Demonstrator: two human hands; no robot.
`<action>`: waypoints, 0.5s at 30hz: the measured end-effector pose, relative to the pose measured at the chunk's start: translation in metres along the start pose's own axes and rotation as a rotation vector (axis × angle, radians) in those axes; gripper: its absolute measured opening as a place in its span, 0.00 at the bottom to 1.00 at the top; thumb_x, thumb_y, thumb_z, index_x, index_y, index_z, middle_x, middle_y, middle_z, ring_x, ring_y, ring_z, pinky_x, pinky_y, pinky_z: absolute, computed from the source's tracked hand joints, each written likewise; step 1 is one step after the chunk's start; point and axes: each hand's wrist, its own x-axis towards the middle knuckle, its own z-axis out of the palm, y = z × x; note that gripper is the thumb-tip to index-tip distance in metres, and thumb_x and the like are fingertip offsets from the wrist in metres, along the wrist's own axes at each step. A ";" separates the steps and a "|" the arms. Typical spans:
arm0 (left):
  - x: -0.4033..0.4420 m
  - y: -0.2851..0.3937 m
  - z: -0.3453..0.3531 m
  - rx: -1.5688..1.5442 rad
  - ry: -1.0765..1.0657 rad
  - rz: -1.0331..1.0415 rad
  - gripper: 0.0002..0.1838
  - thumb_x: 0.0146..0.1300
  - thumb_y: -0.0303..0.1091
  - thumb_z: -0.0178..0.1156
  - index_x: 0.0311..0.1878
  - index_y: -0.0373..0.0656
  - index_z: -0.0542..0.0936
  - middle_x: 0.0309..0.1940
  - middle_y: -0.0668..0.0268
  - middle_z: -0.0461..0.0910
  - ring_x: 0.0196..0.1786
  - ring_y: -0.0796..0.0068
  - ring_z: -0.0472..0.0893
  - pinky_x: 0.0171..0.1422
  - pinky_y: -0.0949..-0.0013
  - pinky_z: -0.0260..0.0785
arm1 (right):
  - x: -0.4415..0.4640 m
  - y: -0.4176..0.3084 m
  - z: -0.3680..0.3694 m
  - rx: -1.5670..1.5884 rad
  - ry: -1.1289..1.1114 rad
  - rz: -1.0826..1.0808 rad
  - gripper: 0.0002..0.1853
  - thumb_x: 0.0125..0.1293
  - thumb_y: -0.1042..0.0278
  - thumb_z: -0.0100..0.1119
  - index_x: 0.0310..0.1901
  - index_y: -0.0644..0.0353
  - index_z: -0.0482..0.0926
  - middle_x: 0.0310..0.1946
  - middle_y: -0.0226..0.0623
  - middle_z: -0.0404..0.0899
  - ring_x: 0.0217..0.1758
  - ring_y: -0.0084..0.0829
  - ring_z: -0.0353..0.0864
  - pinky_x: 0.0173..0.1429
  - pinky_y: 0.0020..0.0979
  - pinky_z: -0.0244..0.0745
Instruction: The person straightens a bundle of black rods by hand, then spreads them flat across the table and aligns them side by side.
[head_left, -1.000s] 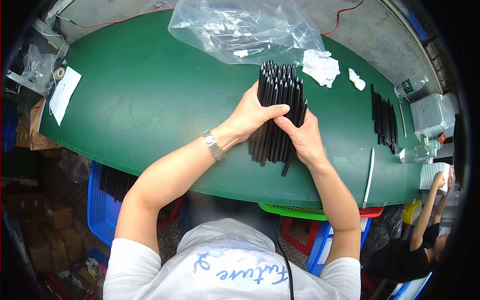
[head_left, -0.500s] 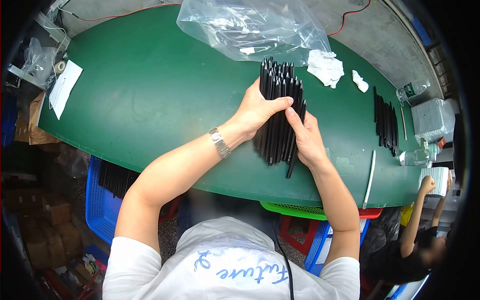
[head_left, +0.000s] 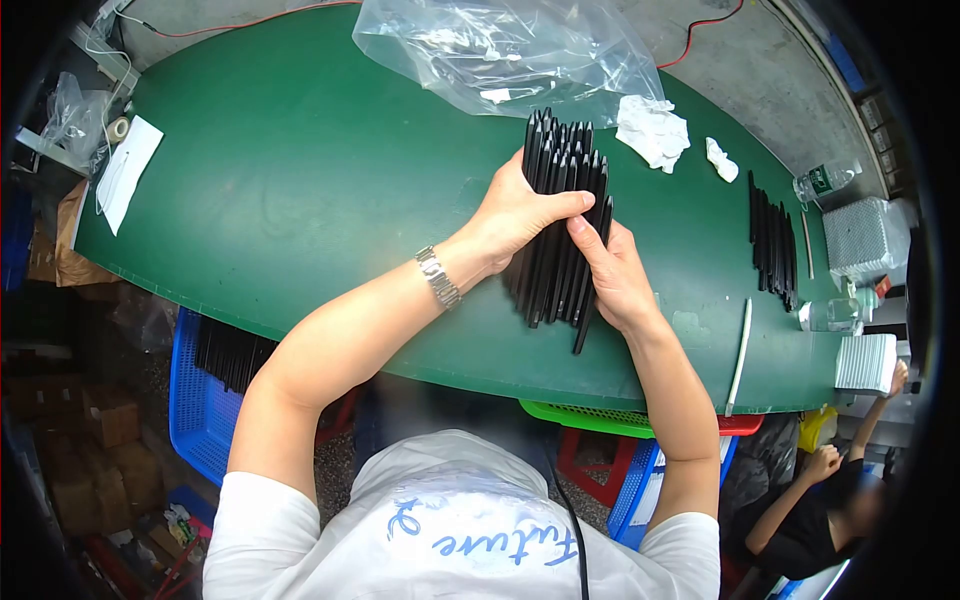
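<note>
A thick bundle of black pencils stands between my two hands above the near middle of the green table, pointed tips towards the far side. The tips are uneven in height. My left hand wraps the bundle from the left, its thumb across the front of the pencils. On the right side, my right hand closes round the bundle lower down, thumb on the outer pencils. One pencil on that side sticks out below the others. The fingers behind the bundle are hidden.
A clear plastic bag and crumpled tissue lie at the back of the green table. More black pencils lie to the right. Blue basket sits below left. A person in black works at right by a white stack.
The bundle has shifted very slightly in my hands, its lower ends a little higher. At the right, the other person's hands have come off the white stack.
</note>
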 end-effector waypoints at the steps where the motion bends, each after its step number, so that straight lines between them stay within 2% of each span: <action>1: -0.001 0.001 0.000 0.001 0.002 0.000 0.25 0.59 0.29 0.70 0.59 0.40 0.75 0.52 0.65 0.81 0.55 0.75 0.79 0.63 0.67 0.71 | 0.000 0.000 0.000 -0.020 -0.006 -0.006 0.26 0.78 0.53 0.55 0.65 0.67 0.72 0.59 0.37 0.78 0.62 0.25 0.74 0.68 0.33 0.69; 5: -0.001 0.000 -0.001 -0.012 0.002 -0.002 0.25 0.58 0.29 0.70 0.59 0.40 0.75 0.52 0.66 0.80 0.55 0.75 0.78 0.64 0.66 0.70 | -0.001 -0.002 0.003 -0.039 0.002 -0.032 0.26 0.79 0.51 0.53 0.65 0.66 0.72 0.59 0.37 0.78 0.62 0.25 0.74 0.68 0.33 0.68; 15: -0.002 0.003 -0.003 0.005 0.042 -0.030 0.23 0.58 0.27 0.68 0.58 0.41 0.76 0.51 0.67 0.81 0.55 0.76 0.78 0.64 0.67 0.69 | -0.002 -0.003 0.004 0.138 0.026 0.008 0.24 0.79 0.58 0.53 0.67 0.66 0.69 0.63 0.38 0.74 0.67 0.29 0.70 0.73 0.36 0.63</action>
